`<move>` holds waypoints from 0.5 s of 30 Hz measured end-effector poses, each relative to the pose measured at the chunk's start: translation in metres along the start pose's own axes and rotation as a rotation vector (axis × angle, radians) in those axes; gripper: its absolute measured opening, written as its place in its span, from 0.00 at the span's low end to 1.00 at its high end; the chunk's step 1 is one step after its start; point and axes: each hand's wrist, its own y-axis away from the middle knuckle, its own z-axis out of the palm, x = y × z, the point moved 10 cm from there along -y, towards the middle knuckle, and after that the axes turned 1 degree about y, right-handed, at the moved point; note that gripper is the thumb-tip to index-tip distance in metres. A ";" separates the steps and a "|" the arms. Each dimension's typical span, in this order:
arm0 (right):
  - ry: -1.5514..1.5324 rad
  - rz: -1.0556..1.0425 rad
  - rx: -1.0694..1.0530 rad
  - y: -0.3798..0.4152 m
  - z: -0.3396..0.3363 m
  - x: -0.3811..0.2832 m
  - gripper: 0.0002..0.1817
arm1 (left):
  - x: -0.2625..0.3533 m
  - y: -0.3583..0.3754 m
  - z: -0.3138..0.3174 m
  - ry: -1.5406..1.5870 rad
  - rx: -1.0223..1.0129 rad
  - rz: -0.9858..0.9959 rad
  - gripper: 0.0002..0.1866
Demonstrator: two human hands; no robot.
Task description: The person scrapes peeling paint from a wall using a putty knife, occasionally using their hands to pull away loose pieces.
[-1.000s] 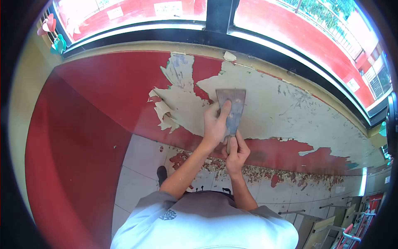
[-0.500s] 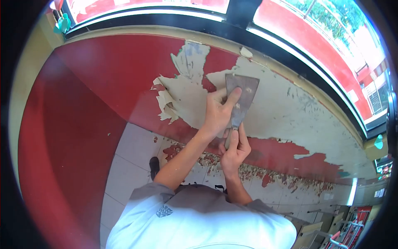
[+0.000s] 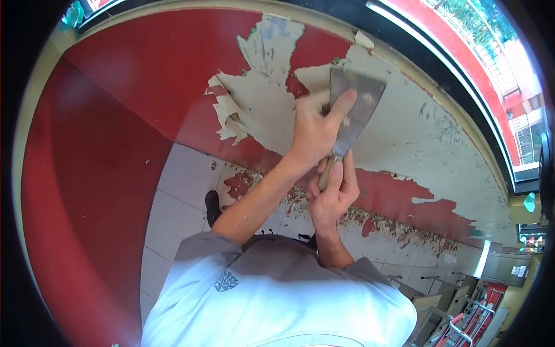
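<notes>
A wide metal scraper [image 3: 359, 110] is held up in front of the wall, its broad blade at the top and its handle below. My right hand [image 3: 334, 196] is wrapped around the light handle [image 3: 328, 175]. Higher up, my left hand [image 3: 317, 130] grips the blade's left side, thumb flat on the face and the other fingers partly hidden behind it. Behind the blade the wall shows a large bare off-white patch [image 3: 416, 127] with ragged edges. Red paint [image 3: 156, 63] surrounds it, and a curled paint flap [image 3: 230, 113] hangs loose left of my hands.
Paint flakes [image 3: 399, 231] litter the tiled floor [image 3: 185, 173] along the wall's foot. A window frame [image 3: 428, 72] and its ledge run above the wall. One loose chip [image 3: 363, 39] rests on the ledge. Metal-framed furniture [image 3: 457, 318] stands at lower right.
The view has tilted downward, so the window sits higher in it. Both hands and the scraper have shifted up and right in the picture, with the blade appearing larger. The grip is the same.
</notes>
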 end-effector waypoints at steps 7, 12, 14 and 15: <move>-0.053 -0.018 0.014 -0.005 0.004 0.006 0.22 | 0.005 -0.006 -0.002 0.066 0.083 0.042 0.17; 0.089 -0.044 -0.043 -0.022 0.008 -0.005 0.23 | 0.026 -0.016 0.000 0.008 0.060 0.201 0.16; 0.091 -0.033 -0.001 -0.021 0.011 -0.007 0.22 | 0.034 -0.014 -0.001 -0.034 0.074 0.128 0.16; 0.085 -0.047 -0.013 -0.019 0.012 -0.005 0.22 | 0.031 -0.013 -0.001 -0.035 0.074 0.148 0.16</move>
